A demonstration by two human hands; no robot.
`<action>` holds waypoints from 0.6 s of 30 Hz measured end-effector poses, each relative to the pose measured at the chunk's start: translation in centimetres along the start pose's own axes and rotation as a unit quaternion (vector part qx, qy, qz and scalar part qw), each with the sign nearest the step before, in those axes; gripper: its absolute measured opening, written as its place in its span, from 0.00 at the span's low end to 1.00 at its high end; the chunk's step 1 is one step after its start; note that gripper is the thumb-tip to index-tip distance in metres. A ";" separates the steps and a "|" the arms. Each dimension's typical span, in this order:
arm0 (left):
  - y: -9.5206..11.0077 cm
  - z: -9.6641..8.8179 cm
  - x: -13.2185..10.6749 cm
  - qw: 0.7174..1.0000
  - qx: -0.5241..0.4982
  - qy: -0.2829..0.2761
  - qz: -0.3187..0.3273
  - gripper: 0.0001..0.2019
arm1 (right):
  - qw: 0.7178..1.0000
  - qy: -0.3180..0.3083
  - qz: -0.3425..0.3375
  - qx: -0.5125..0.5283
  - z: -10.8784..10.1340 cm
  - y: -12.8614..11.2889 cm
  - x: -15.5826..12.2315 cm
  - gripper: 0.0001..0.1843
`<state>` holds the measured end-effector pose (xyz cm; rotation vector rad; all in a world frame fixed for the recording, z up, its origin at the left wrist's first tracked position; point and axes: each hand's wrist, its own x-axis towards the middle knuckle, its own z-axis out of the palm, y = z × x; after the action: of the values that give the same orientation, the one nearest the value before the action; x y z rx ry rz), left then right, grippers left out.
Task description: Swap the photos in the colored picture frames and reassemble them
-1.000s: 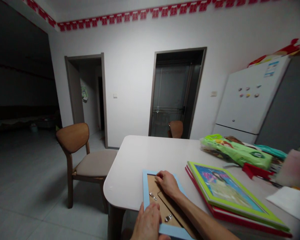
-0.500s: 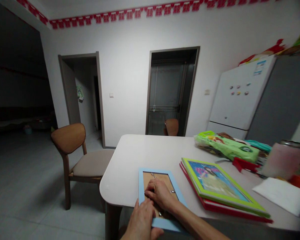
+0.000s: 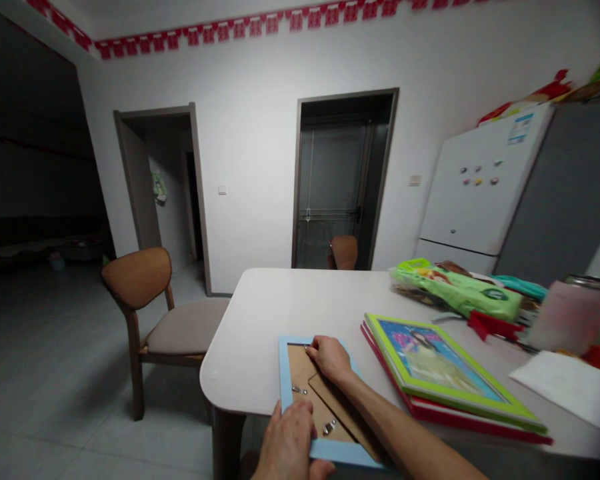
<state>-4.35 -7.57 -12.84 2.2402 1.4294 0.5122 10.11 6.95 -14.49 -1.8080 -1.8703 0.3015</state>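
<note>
A light blue picture frame [image 3: 283, 373] lies face down near the front edge of the white table [image 3: 300, 300], its brown cardboard back showing with small metal clips. My left hand [image 3: 289, 441] lies flat on the frame's near left corner, fingers curled over the edge. My right hand [image 3: 330, 357] reaches to the frame's far edge, its fingertips pinched at a metal clip there. My right forearm crosses over the backing board.
A green-framed picture [image 3: 440, 370] lies on a red frame to the right. Behind it are a green packet [image 3: 455, 290], a red object [image 3: 490, 325], a pink jar [image 3: 570, 313] and white paper [image 3: 575, 387]. A wooden chair [image 3: 155, 313] stands left of the table; a fridge [image 3: 485, 193] is at right.
My right hand moved from the middle of the backing board to the far edge of the frame. My left hand stayed on the near corner.
</note>
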 end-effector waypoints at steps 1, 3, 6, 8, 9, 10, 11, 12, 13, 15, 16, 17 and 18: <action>0.0 0.0 0.0 1.000 0.000 -0.002 -0.002 0.33 | 1.000 0.004 0.017 -0.006 0.3 0.0 0.3 0.14; 0.0 0.0 -0.1 1.000 0.000 -0.001 -0.004 0.33 | 0.999 0.007 0.041 -0.017 0.6 -0.1 0.7 0.13; -0.2 0.3 -0.1 1.000 -0.002 0.012 0.003 0.34 | 0.998 0.010 0.056 -0.027 0.5 -0.4 0.7 0.12; -0.5 0.4 -0.1 1.000 -0.004 0.012 0.006 0.34 | 0.998 0.017 0.050 -0.027 0.1 -0.7 0.6 0.11; -0.6 0.5 -0.1 1.000 -0.005 0.009 0.004 0.35 | 0.999 0.020 0.043 -0.024 -0.2 -0.9 0.6 0.11; -0.6 0.4 -0.1 1.000 -0.005 0.005 0.002 0.35 | 0.999 0.021 0.034 -0.019 -0.5 -1.0 0.5 0.11; -0.7 0.4 -0.1 1.000 -0.005 0.000 0.001 0.35 | 1.000 0.019 0.021 -0.012 -0.8 -1.2 0.3 0.11; -0.7 0.3 -0.1 1.000 -0.005 -0.003 0.001 0.36 | 1.000 0.016 0.006 -0.003 -1.2 -1.3 -0.1 0.11; -0.6 0.2 -0.2 1.000 -0.005 -0.001 0.002 0.35 | 1.000 0.009 -0.014 0.007 -1.6 -1.4 -0.6 0.11; -0.5 -0.1 -0.3 1.000 -0.006 0.010 0.004 0.34 | 0.998 -0.010 -0.055 0.030 -2.6 -1.5 -2.2 0.11; -0.5 -0.2 -0.4 1.000 -0.006 0.017 0.006 0.33 | 0.996 -0.025 -0.081 0.041 -3.2 -1.4 -3.4 0.11; -0.5 -0.3 -0.4 1.000 -0.007 0.023 0.007 0.32 | 0.992 -0.043 -0.111 0.051 -3.7 -1.4 -4.7 0.11; -0.4 -0.4 -0.4 1.000 -0.009 0.026 0.009 0.31 | 0.986 -0.063 -0.145 0.059 -4.4 -1.4 -6.2 0.11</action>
<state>-5.03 -7.71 -12.81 2.2433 1.4247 0.5907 10.94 -0.05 -11.39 -1.4436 -2.1229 0.4189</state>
